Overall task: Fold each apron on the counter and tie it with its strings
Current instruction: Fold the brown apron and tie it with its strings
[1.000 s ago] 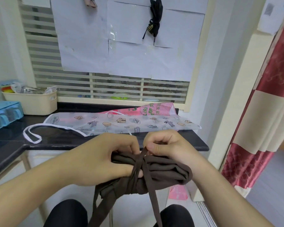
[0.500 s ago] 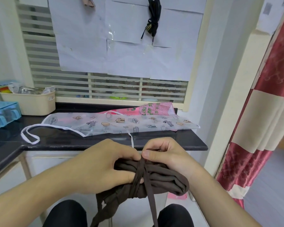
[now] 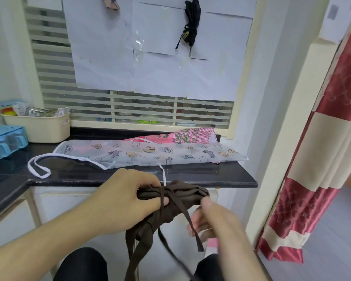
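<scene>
Brown apron [image 3: 176, 194], rolled into a bundle, is held in front of the counter [image 3: 211, 176]; the left hand [image 3: 128, 196] has it in its grip. The right hand [image 3: 215, 220] is blurred, so I can't tell whether it grasps the dangling string [image 3: 187, 218]. A printed apron [image 3: 150, 154] lies on the counter.

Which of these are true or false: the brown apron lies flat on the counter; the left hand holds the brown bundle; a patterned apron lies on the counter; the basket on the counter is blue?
1. The brown apron lies flat on the counter. False: it is bunched into a bundle, held in front of the counter.
2. The left hand grips the brown bundle. True.
3. A patterned apron lies spread on the counter. True.
4. The basket on the counter is blue. False: it is cream; the blue thing is a box beside it.
</scene>
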Action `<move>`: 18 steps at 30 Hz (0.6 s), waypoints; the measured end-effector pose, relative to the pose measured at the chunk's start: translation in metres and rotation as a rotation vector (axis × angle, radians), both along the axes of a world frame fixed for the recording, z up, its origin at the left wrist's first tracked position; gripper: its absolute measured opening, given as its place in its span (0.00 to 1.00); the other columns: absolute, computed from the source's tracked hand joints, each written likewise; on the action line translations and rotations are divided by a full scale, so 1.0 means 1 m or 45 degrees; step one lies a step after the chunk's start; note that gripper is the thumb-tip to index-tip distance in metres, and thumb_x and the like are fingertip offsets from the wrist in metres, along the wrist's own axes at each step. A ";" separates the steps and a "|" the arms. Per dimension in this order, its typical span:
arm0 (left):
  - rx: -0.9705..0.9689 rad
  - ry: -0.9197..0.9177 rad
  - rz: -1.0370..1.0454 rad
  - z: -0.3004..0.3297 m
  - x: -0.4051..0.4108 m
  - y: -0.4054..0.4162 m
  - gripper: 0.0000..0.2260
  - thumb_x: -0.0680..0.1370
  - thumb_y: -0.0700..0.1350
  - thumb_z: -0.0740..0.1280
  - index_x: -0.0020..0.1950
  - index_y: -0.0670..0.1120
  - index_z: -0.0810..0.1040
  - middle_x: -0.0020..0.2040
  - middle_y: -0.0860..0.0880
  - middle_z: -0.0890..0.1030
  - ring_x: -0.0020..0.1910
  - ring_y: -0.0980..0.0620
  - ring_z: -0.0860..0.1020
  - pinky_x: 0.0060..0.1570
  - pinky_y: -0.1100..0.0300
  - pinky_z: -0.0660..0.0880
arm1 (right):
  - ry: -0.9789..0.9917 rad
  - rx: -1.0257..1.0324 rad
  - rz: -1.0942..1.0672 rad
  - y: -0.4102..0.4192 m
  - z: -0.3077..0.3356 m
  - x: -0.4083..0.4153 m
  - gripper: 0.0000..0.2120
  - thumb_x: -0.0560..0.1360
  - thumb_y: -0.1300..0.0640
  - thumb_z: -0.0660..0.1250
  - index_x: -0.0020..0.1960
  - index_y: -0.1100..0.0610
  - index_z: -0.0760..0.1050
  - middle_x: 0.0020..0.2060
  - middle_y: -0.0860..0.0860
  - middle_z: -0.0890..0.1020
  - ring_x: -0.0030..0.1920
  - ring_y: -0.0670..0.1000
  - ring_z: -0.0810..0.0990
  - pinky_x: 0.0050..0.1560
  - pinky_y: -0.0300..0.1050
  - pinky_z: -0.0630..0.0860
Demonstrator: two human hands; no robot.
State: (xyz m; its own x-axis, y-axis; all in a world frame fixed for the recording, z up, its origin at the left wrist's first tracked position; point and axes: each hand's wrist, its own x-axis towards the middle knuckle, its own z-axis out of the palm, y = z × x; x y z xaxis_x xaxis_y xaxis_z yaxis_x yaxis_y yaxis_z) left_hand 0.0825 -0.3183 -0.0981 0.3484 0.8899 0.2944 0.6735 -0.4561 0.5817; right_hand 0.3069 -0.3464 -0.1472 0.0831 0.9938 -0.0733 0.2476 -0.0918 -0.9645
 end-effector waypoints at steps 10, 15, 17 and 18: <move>-0.040 -0.063 0.043 0.005 -0.002 0.000 0.02 0.77 0.53 0.74 0.47 0.56 0.85 0.40 0.56 0.86 0.42 0.54 0.84 0.50 0.48 0.81 | 0.117 0.227 0.174 -0.005 -0.010 -0.016 0.08 0.65 0.60 0.67 0.45 0.57 0.78 0.37 0.55 0.86 0.42 0.54 0.86 0.52 0.51 0.80; -0.113 -0.183 0.010 0.008 0.000 0.001 0.03 0.77 0.53 0.75 0.48 0.56 0.86 0.41 0.53 0.87 0.41 0.52 0.84 0.53 0.46 0.81 | 0.099 0.222 0.254 0.004 -0.036 -0.016 0.24 0.65 0.61 0.69 0.56 0.39 0.74 0.58 0.42 0.85 0.60 0.44 0.82 0.59 0.43 0.76; -0.155 -0.220 -0.019 0.010 0.003 0.001 0.04 0.77 0.54 0.75 0.48 0.56 0.86 0.41 0.52 0.87 0.42 0.50 0.85 0.54 0.45 0.81 | 0.187 0.239 0.445 0.006 -0.040 -0.019 0.36 0.67 0.57 0.74 0.69 0.34 0.70 0.67 0.38 0.79 0.70 0.41 0.75 0.70 0.43 0.71; -0.168 -0.226 -0.024 0.010 0.004 0.001 0.04 0.77 0.54 0.75 0.49 0.56 0.86 0.41 0.52 0.87 0.42 0.50 0.85 0.54 0.45 0.81 | 0.267 0.222 0.524 0.006 -0.041 -0.023 0.39 0.67 0.57 0.76 0.74 0.38 0.68 0.69 0.39 0.79 0.72 0.42 0.74 0.72 0.45 0.70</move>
